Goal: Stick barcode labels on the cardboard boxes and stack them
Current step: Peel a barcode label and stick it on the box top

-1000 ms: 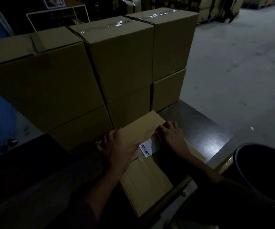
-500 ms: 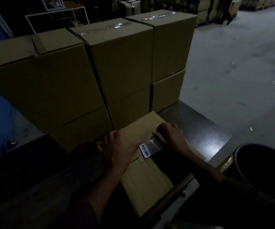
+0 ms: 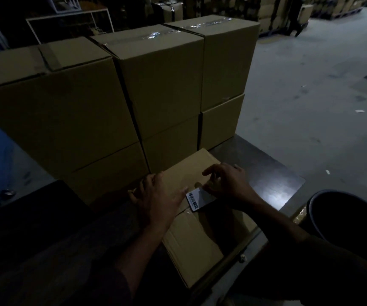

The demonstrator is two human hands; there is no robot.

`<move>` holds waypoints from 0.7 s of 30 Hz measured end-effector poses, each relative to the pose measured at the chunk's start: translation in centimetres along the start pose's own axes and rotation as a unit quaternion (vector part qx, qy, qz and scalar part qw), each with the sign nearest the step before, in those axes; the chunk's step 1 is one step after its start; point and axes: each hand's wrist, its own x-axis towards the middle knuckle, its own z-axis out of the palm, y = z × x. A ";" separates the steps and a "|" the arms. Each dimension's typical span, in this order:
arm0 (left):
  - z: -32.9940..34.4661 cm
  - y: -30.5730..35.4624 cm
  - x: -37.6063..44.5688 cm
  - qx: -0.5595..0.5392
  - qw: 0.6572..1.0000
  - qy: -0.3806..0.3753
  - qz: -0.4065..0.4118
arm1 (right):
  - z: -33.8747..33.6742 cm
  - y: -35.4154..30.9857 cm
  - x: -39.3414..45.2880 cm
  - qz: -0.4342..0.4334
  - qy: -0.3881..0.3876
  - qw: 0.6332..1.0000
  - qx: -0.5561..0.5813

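Grip: our left hand (image 3: 156, 195) lies flat, steadying the box (image 3: 200, 239) at lower centre of the frame; right hand (image 3: 229, 184), fingers loosely bent, presses the barcode label (image 3: 197, 198) onto its top, holding nothing.

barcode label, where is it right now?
Head view, lower centre: the barcode label lies on the near box, between the left hand and right hand.
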 end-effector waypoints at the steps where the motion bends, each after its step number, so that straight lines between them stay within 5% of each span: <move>1: 0.0 -0.1 0.0 0.004 1.000 0.001 0.003 | -0.2 -0.3 -0.2 -0.008 -0.001 1.000 0.013; 7: -0.1 -0.2 -0.2 -0.008 1.000 0.005 0.014 | 0.2 -1.2 -1.8 0.066 0.045 0.964 0.254; 11: 0.1 -0.1 -0.2 -0.005 1.000 0.006 0.013 | 1.0 0.2 -2.8 0.115 0.047 0.971 0.205; 16: 0.1 -0.2 -0.2 -0.015 1.000 0.001 0.015 | 0.7 0.4 -3.4 0.109 0.035 0.927 0.356; 21: 0.2 -0.1 -0.2 -0.018 1.000 0.006 0.016 | 0.9 0.9 -4.2 0.059 0.052 0.923 0.377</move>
